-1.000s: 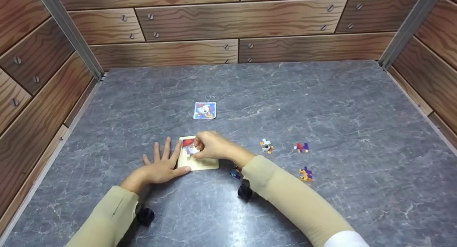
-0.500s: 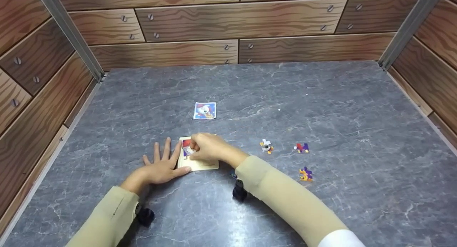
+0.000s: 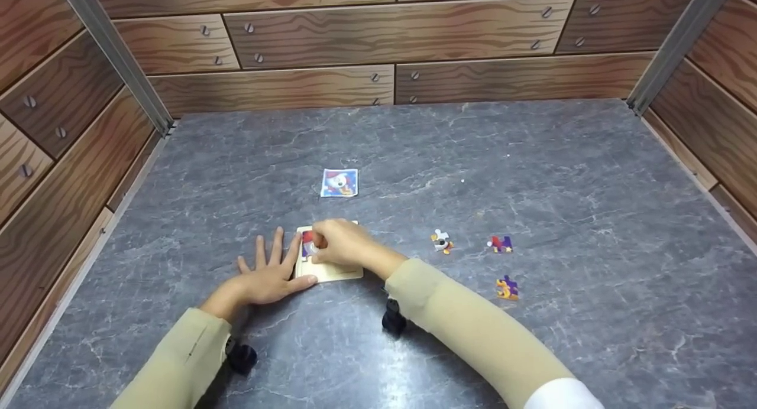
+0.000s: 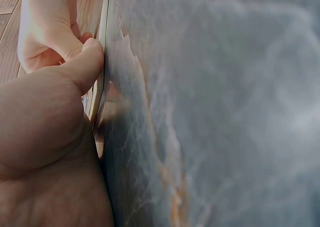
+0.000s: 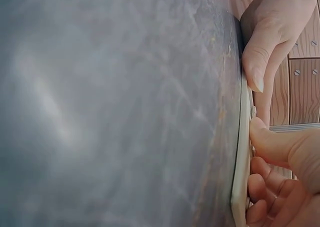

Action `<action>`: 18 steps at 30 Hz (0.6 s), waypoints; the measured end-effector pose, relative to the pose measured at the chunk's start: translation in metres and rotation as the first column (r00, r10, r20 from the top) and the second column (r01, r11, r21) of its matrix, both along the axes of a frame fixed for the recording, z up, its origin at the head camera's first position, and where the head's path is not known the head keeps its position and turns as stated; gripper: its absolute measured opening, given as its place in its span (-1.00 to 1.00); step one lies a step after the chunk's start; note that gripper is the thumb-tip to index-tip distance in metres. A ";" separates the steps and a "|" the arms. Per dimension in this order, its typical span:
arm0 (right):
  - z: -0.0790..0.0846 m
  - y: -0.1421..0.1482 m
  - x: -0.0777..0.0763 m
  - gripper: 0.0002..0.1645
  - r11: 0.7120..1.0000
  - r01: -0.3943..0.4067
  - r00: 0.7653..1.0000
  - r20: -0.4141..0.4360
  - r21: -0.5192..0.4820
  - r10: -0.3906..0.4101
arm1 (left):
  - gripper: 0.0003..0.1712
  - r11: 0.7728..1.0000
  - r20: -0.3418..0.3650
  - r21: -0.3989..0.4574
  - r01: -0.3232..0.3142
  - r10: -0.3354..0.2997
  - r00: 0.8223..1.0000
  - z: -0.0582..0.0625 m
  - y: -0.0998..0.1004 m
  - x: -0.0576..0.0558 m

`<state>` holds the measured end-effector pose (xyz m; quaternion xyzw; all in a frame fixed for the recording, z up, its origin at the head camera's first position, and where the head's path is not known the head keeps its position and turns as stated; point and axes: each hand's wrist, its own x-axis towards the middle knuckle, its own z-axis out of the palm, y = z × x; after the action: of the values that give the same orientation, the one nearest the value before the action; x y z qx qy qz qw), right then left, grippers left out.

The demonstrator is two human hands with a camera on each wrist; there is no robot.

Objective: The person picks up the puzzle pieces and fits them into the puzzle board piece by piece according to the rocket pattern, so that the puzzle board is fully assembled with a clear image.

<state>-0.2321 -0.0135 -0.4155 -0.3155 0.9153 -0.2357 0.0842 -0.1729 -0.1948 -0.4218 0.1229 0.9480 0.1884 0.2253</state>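
Note:
A pale yellow puzzle tray [image 3: 340,273] lies flat on the table. My left hand [image 3: 269,282] rests at its left side, fingers spread and straight, with the thumb on the tray's near edge. Over the tray, my right hand [image 3: 346,243] has curled fingers and pinches a white and purple jigsaw piece [image 3: 311,250], mostly covered by the fingers. This piece sits at the tray's left side, just below a red part of the picture [image 3: 307,236]. In the right wrist view, the right thumb [image 5: 267,142] presses down within the tray rim.
A small square picture card [image 3: 339,183] lies beyond the tray. To the right are a white and orange jigsaw piece [image 3: 442,242], a red and purple one [image 3: 501,244] and an orange and purple one [image 3: 507,288]. Wood-patterned walls [image 3: 390,36] bound the table.
My right hand has moved slightly left with the white and purple jigsaw piece, bringing it to the tray's left side. The left hand has stayed in place.

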 end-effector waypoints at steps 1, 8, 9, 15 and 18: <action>0.000 0.000 0.000 -0.73 1.000 -0.001 1.000 -0.001 0.002 0.001 | 0.10 1.000 0.001 -0.001 0.001 -0.001 1.000 0.000 0.000 0.000; 0.000 -0.001 0.000 -0.70 1.000 -0.012 1.000 0.022 0.003 0.012 | 0.11 1.000 0.000 0.001 -0.003 0.003 1.000 -0.002 0.000 0.001; 0.000 -0.001 0.000 -0.67 1.000 -0.016 1.000 0.027 0.003 0.016 | 0.11 1.000 0.001 0.001 -0.003 0.003 1.000 -0.002 0.000 0.001; 0.001 -0.001 0.001 -0.56 0.998 -0.048 0.998 0.043 0.038 0.047 | 0.12 1.000 0.014 0.001 -0.008 0.008 1.000 -0.002 0.000 0.000; 0.001 0.000 0.001 -0.60 0.996 -0.058 0.998 0.032 0.070 0.056 | 0.13 1.000 0.015 -0.001 -0.011 0.011 1.000 -0.002 0.000 0.000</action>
<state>-0.2308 -0.0139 -0.4142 -0.3348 0.9123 -0.2054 0.1159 -0.1732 -0.1946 -0.4242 0.1160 0.9471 0.1899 0.2312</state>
